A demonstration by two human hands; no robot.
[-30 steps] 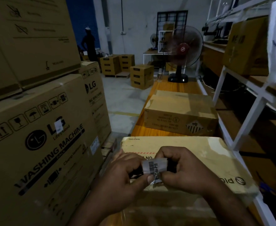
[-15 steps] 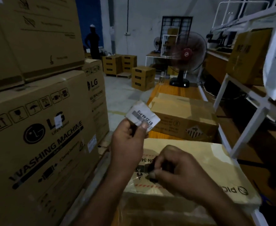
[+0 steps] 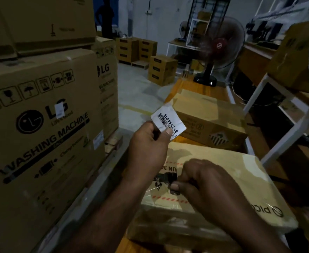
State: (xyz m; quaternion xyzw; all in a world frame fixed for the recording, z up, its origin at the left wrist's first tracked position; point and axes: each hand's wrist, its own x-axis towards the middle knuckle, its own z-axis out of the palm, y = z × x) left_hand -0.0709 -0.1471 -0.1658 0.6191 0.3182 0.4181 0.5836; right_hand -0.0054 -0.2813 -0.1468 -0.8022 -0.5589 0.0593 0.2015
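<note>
I am pinching a small black piece [image 3: 171, 178] in my right hand [image 3: 204, 181], thumb and curled fingers closing on it just above the top of the flat carton [image 3: 241, 172]. In this dim light I cannot tell what the piece is. The flat carton is lying directly under both my wrists: a pale brown cardboard slab wrapped in glossy, crinkling clear film, with red dashed lines printed across its lid.

Above the flat carton's far left corner I am gripping the label [image 3: 165, 118] with my left hand [image 3: 148, 145], thumb pressing its lower edge against my curled fingers. The label is a small white paper rectangle with its printed face turning toward me. Its long axis is slanting from upper left down to lower right, and the black barcode and code text are running along that slant. Its upper corner is curling slightly.

Just beyond the flat carton, a second carton [image 3: 210, 114] of the same brown board is sitting on the orange wooden top. Left of the flat carton, a tall corrugated washing machine box [image 3: 40, 128] is standing. To its right, a white rack [image 3: 287, 132] of square tubing is rising. Far behind the flat carton, a round-caged fan [image 3: 221, 46] is standing, and a person [image 3: 106, 17] is showing as a dark shape.
</note>
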